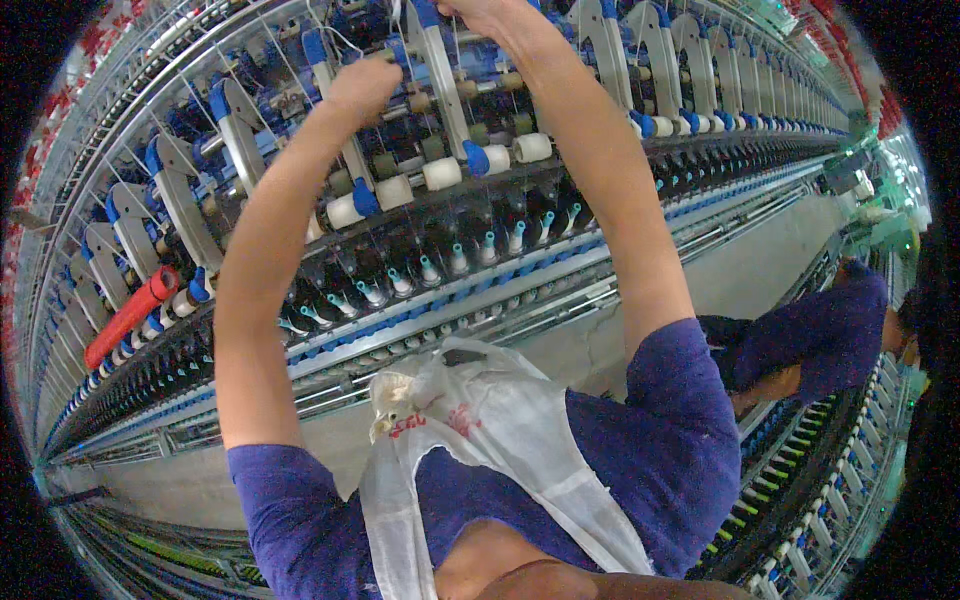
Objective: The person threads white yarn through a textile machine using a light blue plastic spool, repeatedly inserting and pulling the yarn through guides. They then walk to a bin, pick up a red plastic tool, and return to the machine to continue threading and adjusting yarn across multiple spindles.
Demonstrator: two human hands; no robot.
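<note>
Both arms reach up to a long spinning frame. My left hand (365, 88) is closed, its fingers curled in front of the drafting rollers beside a grey pressure arm (440, 85). A thin white strand (345, 42) loops just above it; whether the fingers hold its end is too small to tell. My right hand (478, 14) is at the top edge, partly cut off, by the blue tip of the same arm. Its visible fingers look bent together, and anything in them is hidden. Below the hands run white rollers (441, 174) and dark spindles with teal tips (429, 268).
A red tube (130, 318) rests across the machine's left part. Metal rails (480, 325) run along its front. Behind me on the right, a person in a dark blue top (815, 335) stands by another machine row (800, 530). A white apron (520, 410) hangs on my chest.
</note>
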